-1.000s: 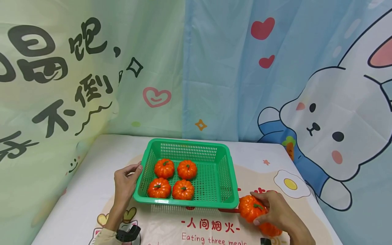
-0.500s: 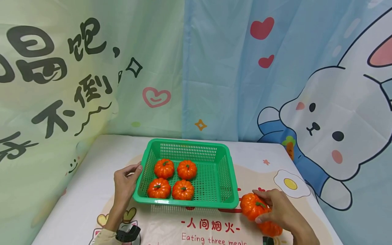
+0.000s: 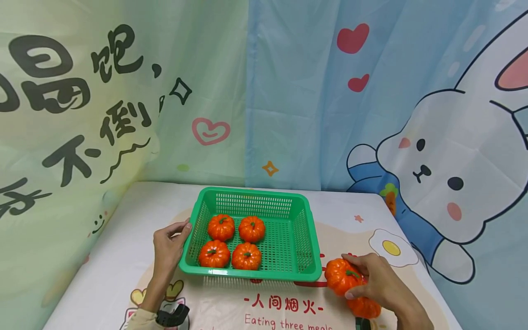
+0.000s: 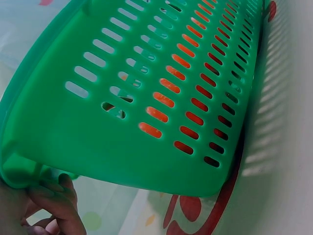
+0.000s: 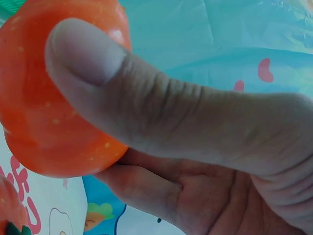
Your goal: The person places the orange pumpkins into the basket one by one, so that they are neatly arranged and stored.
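Observation:
My left hand (image 3: pixel 168 245) pinches the left rim of a green plastic basket (image 3: pixel 294 274) on the table. In the left wrist view the fingers (image 4: pixel 58 205) curl at the corner of the basket's rim, and orange shows through the slots in its wall. Several small orange toy pumpkins (image 3: pixel 221 228) with green stems sit in the basket's left half. Right of the basket, my right hand (image 3: pixel 377 284) grips another toy pumpkin (image 3: pixel 340 277), its thumb (image 5: pixel 88 58) lying across the orange skin. A further toy pumpkin (image 3: pixel 364 308) lies just below that hand, partly covered by it.
A printed cloth (image 3: pixel 284 316) with red lettering and a fried egg drawing covers the table. Behind it hangs a curtain (image 3: pixel 288 114) with hearts and a rabbit. Dark bands are on both wrists, such as the left wristband (image 3: pixel 172 315).
My right hand has shifted slightly right and up in the head view with the toy pumpkin, away from the basket's corner. The left hand and the basket have stayed in place.

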{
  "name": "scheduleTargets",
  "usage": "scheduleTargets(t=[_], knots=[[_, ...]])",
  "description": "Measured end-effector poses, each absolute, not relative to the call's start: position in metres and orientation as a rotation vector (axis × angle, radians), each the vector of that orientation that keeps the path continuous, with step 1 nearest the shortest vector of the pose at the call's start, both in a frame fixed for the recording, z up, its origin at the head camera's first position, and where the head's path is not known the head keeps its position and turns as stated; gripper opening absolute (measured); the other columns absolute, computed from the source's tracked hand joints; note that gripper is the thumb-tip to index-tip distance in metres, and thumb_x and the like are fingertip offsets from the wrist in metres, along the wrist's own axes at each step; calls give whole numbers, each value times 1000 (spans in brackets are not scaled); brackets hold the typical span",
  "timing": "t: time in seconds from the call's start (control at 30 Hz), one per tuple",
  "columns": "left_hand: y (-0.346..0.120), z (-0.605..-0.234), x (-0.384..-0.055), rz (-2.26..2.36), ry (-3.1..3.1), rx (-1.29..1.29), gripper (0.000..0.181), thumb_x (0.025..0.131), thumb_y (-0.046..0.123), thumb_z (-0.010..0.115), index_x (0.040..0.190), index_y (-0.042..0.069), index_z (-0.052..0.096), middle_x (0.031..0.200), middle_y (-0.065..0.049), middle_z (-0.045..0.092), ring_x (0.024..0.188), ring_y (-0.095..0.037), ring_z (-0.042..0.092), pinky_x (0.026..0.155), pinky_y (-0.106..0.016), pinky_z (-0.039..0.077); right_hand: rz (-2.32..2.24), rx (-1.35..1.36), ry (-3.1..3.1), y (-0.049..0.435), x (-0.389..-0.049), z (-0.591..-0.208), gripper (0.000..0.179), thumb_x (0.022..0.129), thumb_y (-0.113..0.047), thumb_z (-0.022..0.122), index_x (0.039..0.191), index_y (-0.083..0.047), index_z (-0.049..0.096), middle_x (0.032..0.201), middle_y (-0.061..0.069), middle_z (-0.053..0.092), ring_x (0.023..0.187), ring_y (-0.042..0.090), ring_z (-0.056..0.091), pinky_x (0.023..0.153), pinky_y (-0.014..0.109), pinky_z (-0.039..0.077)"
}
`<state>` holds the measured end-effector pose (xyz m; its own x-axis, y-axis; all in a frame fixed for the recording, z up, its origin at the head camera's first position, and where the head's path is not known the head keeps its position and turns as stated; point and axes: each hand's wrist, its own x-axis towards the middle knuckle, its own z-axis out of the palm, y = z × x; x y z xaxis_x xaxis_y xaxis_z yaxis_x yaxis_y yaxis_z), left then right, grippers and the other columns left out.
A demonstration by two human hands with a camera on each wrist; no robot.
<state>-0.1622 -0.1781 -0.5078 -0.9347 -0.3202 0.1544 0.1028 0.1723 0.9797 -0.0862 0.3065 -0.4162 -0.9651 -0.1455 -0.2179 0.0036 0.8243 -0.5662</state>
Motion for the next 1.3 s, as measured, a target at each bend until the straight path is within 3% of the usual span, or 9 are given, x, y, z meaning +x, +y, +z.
scheduleTargets(t=[1.07, 1.3], knots=[[-179, -507, -164, -1855, -2115, 206, 28, 103, 7, 75, 123, -13, 76, 115, -34, 77, 66, 1, 72, 63, -15, 60, -828, -107, 2770, 295, -86, -396, 94, 71, -18, 102, 151, 7, 60, 140, 23, 73, 125, 41, 72, 103, 59, 61], [-178, -508, -163, -1815, -2135, 220, 25, 105, 7, 72, 122, -10, 78, 112, -35, 76, 66, 1, 73, 63, -15, 61, -796, -131, 2803, 294, -84, -392, 94, 71, -19, 102, 152, 5, 60, 140, 23, 73, 126, 41, 70, 103, 58, 61]])
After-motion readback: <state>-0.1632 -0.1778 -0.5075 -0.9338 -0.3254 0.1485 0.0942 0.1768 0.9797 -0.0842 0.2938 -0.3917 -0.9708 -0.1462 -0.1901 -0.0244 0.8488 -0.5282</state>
